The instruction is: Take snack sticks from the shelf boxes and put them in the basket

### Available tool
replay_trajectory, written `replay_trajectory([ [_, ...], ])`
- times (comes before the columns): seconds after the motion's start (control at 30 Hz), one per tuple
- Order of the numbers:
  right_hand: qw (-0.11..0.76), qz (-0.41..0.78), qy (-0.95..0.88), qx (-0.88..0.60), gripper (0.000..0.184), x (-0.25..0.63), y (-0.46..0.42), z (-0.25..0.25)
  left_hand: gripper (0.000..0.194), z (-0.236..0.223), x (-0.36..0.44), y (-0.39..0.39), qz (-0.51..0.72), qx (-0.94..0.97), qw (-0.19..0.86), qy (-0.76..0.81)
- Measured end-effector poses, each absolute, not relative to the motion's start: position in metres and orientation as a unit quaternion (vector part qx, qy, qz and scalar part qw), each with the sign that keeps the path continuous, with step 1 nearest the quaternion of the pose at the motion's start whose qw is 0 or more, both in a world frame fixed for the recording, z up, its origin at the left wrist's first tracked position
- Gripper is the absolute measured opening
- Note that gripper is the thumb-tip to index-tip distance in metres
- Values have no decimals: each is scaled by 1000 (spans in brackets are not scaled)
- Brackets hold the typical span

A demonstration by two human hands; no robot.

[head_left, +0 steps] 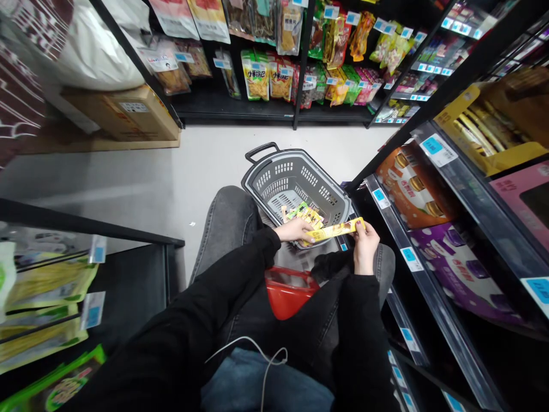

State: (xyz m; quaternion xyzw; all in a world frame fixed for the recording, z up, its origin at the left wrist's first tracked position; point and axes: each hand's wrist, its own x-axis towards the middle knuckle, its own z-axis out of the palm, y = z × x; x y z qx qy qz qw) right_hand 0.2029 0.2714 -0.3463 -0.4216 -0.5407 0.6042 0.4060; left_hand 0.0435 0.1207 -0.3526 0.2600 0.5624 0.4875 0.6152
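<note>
Yellow slim packet [337,230], gripped at both ends by left hand [294,230] and right hand [366,243].
Left fingers clamp one end; just beyond them, small packets [309,214] lie in a grey basket [274,182]. Right fingers pinch the other end; farther right of them, an orange box [414,186] and a purple box [465,274] are shelved.

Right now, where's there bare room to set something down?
On the floor, left of your left leg, between the cardboard box and the lower-left rack, apart from a white scrap; also between basket and back shelves. It's crowded inside the basket near your left hand, where packets lie, and on your right, where cartons line the shelf.
</note>
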Motion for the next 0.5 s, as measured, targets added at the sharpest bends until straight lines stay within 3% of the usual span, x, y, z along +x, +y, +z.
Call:
replay_trajectory([
  [0.2, 409, 563, -584, -417, 38, 199, 280, -354, 16, -357, 51, 123, 420, 283, 610, 610],
  [0.37, 406, 518, -632, -410, 42, 182, 300, -364, 19, -380, 42, 118, 356, 292, 536, 707],
  [0.5, 315, 470, -702, -432, 40, 163, 316, -383, 24, -401, 36, 110, 293, 313, 478, 767],
])
